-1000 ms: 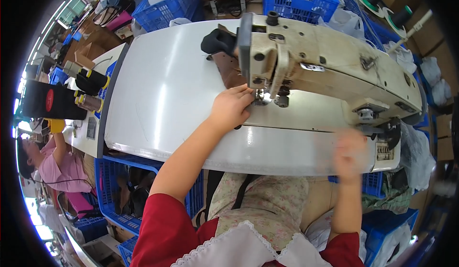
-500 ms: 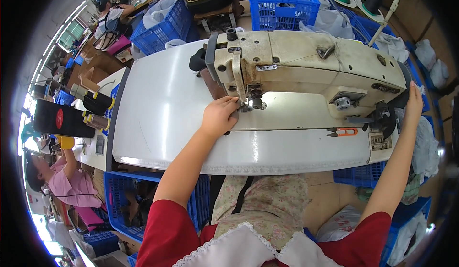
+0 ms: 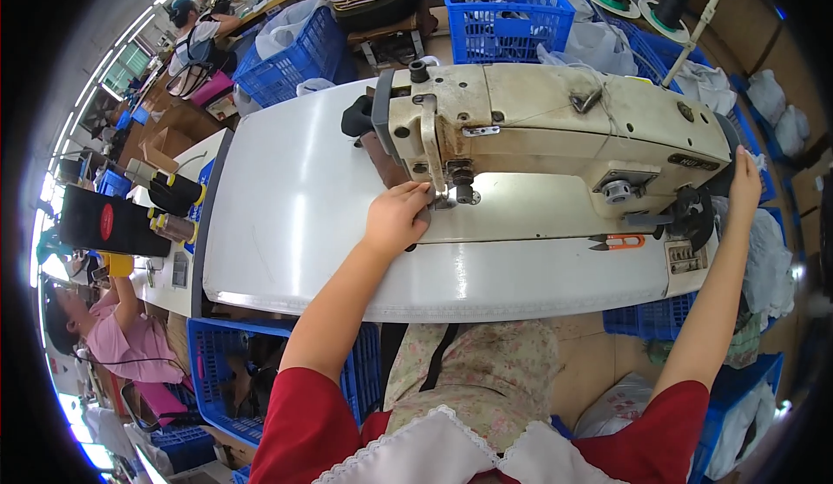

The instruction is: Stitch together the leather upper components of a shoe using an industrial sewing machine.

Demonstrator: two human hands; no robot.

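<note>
In the head view, the left hand (image 3: 396, 218) lies over the near end of a brown piece (image 3: 382, 160), fingertips close beside the presser foot (image 3: 444, 199) of a cream sewing machine (image 3: 538, 102). Its fingers are close together, but I cannot tell whether this grip pinches the piece. The brown piece is on the white desk (image 3: 278, 198), left of the needle area and partly hidden behind the machine head; a black bunched part (image 3: 357, 116) shows at its far end. The right hand (image 3: 746, 176) is at the dark handwheel (image 3: 727, 133) on the machine's right end; whether its grip closes there, I cannot tell. Orange-handled snips (image 3: 623, 242) lie below the machine arm, near the desk's front edge.
</note>
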